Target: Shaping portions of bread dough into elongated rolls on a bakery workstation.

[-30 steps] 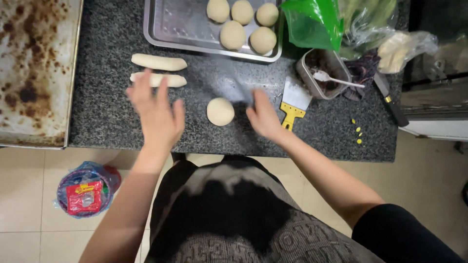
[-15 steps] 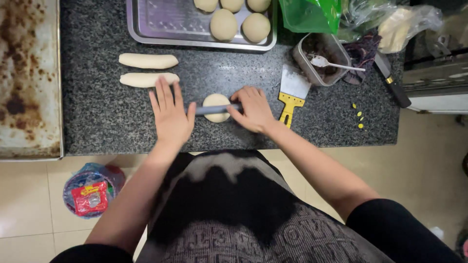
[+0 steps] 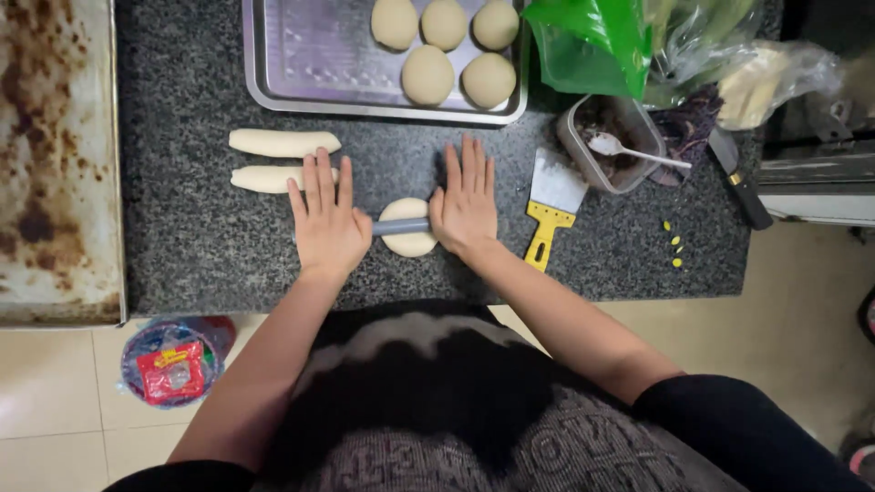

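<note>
The table (image 3: 200, 246) is dark speckled stone, seen from straight above, its near edge against the person's body. Both hands lie flat, fingers straight and spread only a little, palms down on a thin grey rolling pin (image 3: 401, 226) that crosses a pale dough piece (image 3: 408, 239) near the table's front edge. The left hand (image 3: 326, 223) presses the pin's left end; the right hand (image 3: 465, 205) covers its right end. Neither hand is curled around anything.

Two rolled dough logs (image 3: 283, 142) lie side by side just beyond the left hand, the nearer one touching its fingertips. Behind them sits a metal tray (image 3: 301, 64) holding five dough balls (image 3: 428, 75) in its right part. To the right of the right hand lies a scraper (image 3: 551, 205) with a yellow handle, then a plastic tub (image 3: 629, 169) of dark filling with a white spoon (image 3: 629, 150) in it. Green and clear plastic bags (image 3: 602, 41) crowd the far right corner.

At far left rests a rusty, stained baking sheet (image 3: 46, 164). Below the table the floor (image 3: 55, 392) is pale tile, with a wrapped round packet (image 3: 173, 360) lying on it.
</note>
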